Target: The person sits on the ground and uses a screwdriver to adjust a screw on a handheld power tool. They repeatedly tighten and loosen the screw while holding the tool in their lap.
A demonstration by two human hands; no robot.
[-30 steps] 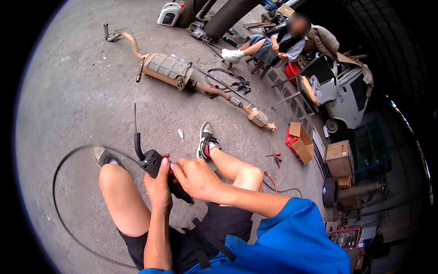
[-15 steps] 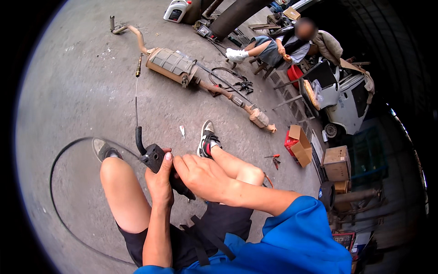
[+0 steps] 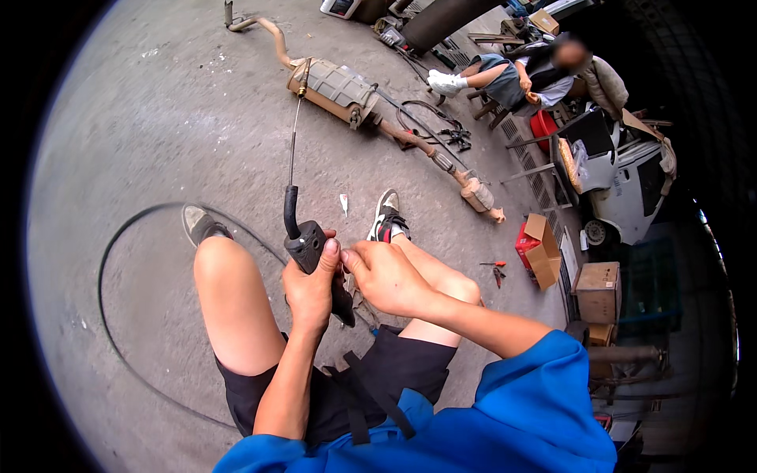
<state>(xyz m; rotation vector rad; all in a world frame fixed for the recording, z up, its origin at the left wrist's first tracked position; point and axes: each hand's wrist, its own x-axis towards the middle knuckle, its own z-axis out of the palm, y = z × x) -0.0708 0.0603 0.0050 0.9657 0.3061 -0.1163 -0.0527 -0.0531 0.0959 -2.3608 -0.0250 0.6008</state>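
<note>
My left hand (image 3: 309, 290) is wrapped round a black moulded block (image 3: 307, 243) held above my knees, its thumb lying along the side. From the block's top rises a bent black rubber sleeve (image 3: 291, 206), then a thin metal rod (image 3: 294, 146) with a brass-coloured fitting (image 3: 302, 88) at its upper end. A long black cable (image 3: 118, 236) loops from near the block over the floor at my left. Close by the left thumb, my right hand (image 3: 386, 277) is closed, thumb and fingertips pinched together. Whatever lies between those fingertips is too small or hidden to make out.
A rusty exhaust pipe with a muffler (image 3: 335, 87) lies on the concrete ahead. Red-handled tools (image 3: 497, 270) and an open carton (image 3: 542, 252) are on the right, near a wooden box (image 3: 597, 290). A seated person (image 3: 512, 79) is at the far right.
The whole view has shifted, so the floor objects sit farther right. The rod has tilted slightly right and its upper end now overlaps the muffler. My left hand keeps its grip.
</note>
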